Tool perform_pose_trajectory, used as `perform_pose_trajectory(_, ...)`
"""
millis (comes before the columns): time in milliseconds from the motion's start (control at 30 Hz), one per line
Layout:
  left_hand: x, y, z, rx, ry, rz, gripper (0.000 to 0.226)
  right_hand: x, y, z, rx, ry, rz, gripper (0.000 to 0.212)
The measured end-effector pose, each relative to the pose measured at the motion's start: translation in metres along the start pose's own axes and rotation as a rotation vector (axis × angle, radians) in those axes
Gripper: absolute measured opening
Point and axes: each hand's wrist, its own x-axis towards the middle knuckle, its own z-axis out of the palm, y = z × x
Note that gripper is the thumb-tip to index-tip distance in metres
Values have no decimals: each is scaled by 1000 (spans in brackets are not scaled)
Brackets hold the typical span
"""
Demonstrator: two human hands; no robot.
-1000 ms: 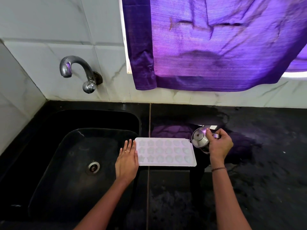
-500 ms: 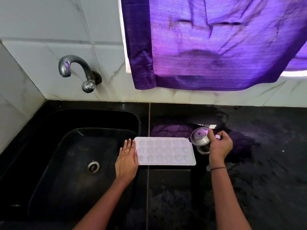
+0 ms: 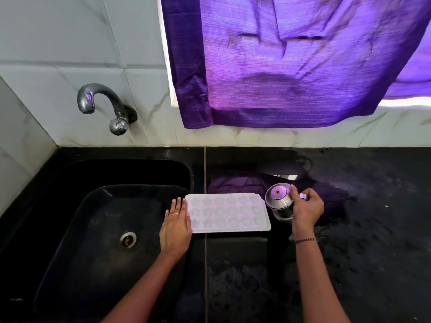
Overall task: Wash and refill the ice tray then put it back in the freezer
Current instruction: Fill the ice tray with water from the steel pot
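1. A white ice tray (image 3: 228, 212) is laid flat on the black counter (image 3: 373, 229), just to the right of the black sink (image 3: 70, 206). Its left end sits near the sink's edge.

2. Three rows of little cups are seen in the tray. Some are shaped like stars. Whether water is in them cannot be told.

3. The left hand (image 3: 176, 226) is laid flat with the fingers (image 3: 177, 206) held straight and close together. It is pressed against the left end of the tray. Nothing is gripped by it. A thin ring (image 3: 175, 214) is worn on one finger.

4. A small shiny metal cup (image 3: 279, 201) is gripped by the right hand (image 3: 306, 209), with the fingers curled around its side. The cup is tipped toward the tray, so its round mouth is turned to the left. It is held just beside the tray's right end.

5. A dark bracelet (image 3: 305, 240) is worn on the right wrist.

6. A round metal drain (image 3: 127, 239) is seen in the bottom of the sink.

7. A curved metal tap (image 3: 102, 106) is fixed to the white tiled wall (image 3: 58, 43) above the sink. No water is seen coming from it.

8. A purple curtain (image 3: 291, 59) is hung over the window behind the counter. Its purple color is mirrored on the shiny counter near the tray.
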Motion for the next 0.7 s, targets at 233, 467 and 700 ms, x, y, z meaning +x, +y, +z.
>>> perform_pose_trajectory(233, 0, -1, 1, 14, -5, 18, 73, -8, -4, -8, -121, 13, -88, 37)
perform_pose_trajectory(467, 1, -2, 1, 20, -10, 29, 82, -17, -9, -9, -159, -6, -125, 41)
perform_pose_trajectory(700, 1, -4, 1, 27, -25, 28, 71, -32, -14, -7, -191, -11, -160, 45)
